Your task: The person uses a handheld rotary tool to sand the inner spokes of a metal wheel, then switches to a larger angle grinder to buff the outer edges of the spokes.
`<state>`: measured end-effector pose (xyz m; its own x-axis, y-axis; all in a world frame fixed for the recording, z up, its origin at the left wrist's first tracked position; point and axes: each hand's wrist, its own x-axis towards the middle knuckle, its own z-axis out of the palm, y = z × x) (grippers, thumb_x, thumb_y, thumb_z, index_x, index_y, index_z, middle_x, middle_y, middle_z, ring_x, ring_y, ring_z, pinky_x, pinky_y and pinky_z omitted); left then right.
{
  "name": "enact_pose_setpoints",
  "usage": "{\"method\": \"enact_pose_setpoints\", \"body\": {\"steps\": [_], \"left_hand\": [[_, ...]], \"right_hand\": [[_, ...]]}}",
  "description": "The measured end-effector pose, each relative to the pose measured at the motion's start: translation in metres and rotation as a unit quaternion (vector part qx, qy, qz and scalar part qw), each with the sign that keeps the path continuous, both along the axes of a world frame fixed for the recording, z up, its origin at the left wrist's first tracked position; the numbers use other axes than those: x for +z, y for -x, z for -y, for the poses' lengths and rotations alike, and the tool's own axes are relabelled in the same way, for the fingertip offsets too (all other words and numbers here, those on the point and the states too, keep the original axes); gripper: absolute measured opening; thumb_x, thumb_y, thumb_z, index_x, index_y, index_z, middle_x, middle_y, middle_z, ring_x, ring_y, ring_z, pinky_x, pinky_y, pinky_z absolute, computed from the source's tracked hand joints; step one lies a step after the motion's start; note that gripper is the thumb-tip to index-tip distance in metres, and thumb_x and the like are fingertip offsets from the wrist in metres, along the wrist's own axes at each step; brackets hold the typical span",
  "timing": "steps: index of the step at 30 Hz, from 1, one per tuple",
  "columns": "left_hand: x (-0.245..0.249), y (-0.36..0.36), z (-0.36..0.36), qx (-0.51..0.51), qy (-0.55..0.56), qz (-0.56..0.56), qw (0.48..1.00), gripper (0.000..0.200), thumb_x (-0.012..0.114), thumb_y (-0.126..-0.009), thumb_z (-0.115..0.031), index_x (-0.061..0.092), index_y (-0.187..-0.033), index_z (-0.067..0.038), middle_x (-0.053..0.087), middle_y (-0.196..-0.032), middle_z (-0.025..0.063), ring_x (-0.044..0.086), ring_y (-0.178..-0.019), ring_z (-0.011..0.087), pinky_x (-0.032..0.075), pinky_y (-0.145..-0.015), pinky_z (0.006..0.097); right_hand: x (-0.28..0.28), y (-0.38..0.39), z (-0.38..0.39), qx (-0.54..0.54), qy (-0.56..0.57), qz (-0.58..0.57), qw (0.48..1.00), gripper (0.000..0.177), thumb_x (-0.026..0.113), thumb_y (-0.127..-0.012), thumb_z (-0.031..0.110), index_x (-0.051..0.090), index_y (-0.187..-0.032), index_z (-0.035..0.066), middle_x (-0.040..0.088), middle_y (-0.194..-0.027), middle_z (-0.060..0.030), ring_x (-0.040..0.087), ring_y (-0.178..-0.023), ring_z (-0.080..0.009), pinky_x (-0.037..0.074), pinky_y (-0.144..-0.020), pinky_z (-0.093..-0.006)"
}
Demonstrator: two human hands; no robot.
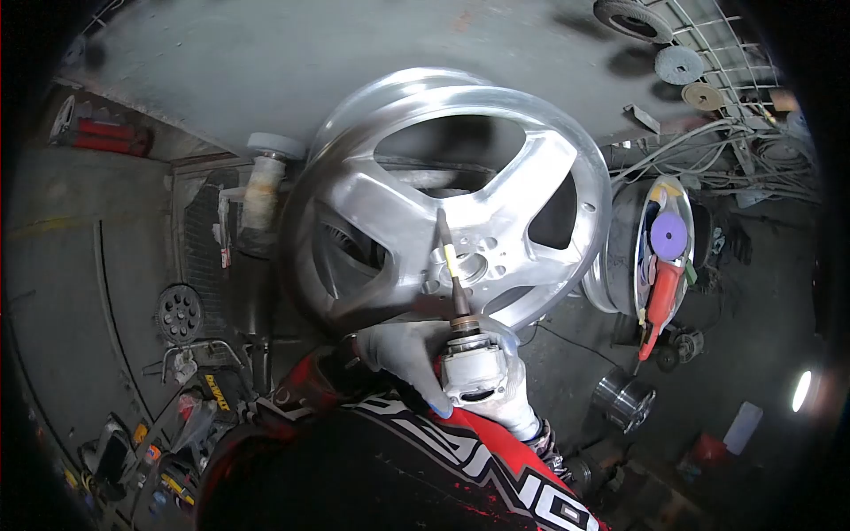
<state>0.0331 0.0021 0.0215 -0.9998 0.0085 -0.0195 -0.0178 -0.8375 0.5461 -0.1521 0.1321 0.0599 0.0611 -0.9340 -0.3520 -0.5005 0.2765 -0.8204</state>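
A large silver alloy wheel (363,196) is tilted in front of me, its spokes facing up toward me. Both my hands wear grey-white gloves and are closed around a die grinder (475,370) held close to my chest. My left hand (403,350) grips it from the left near its neck, thumb pointing down along the body. On the right side of the body is my right hand (515,398), its fingers partly hidden. The grinder's long shaft, with a yellow band and a dark pointed tip (444,227), reaches over the wheel's hub; contact with the metal cannot be made out.
At right, a second wheel rim (642,199) holds a red power tool (662,296) and a purple disc (668,236). Cables (699,146) and abrasive wheels (679,65) hang on a rack. A metal cylinder (623,400) stands on the floor. Tools and bags clutter the lower left.
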Motion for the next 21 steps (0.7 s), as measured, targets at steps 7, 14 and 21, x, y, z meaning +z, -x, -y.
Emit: {"method": "enact_pose_setpoints", "body": {"steps": [7, 14, 21], "left_hand": [[0.024, -0.006, 0.005, 0.066, -0.02, 0.005, 0.998, 0.089, 0.089, -0.065, -0.003, 0.044, -0.142, -0.003, 0.061, -0.125, 0.0069, 0.054, -0.117, 0.0168, 0.042, -0.104, 0.0338], [0.013, 0.026, 0.007, 0.049, 0.065, -0.037, 0.996, 0.076, 0.089, -0.066, -0.006, 0.052, -0.133, -0.003, 0.062, -0.123, 0.0077, 0.056, -0.115, 0.0163, 0.044, -0.103, 0.0343], [0.006, 0.035, 0.006, 0.073, 0.055, -0.088, 0.992, 0.076, 0.088, -0.068, -0.004, 0.051, -0.134, -0.003, 0.063, -0.122, 0.0083, 0.057, -0.115, 0.0168, 0.044, -0.104, 0.0348]], "right_hand": [[0.016, -0.003, 0.018, 0.029, 0.003, 0.031, 0.999, 0.094, 0.094, -0.063, 0.03, 0.043, -0.138, 0.003, 0.057, -0.13, -0.0214, 0.06, -0.118, -0.0377, 0.049, -0.099, -0.0457], [0.028, 0.012, 0.021, 0.022, 0.083, -0.045, 0.995, 0.09, 0.093, -0.063, 0.028, 0.045, -0.135, 0.002, 0.064, -0.12, -0.0181, 0.068, -0.103, -0.0323, 0.054, -0.09, -0.0415], [0.045, 0.008, 0.027, 0.049, 0.072, -0.144, 0.986, 0.086, 0.09, -0.066, 0.03, 0.046, -0.135, 0.004, 0.068, -0.113, -0.0137, 0.071, -0.097, -0.0284, 0.057, -0.084, -0.0382]]}}
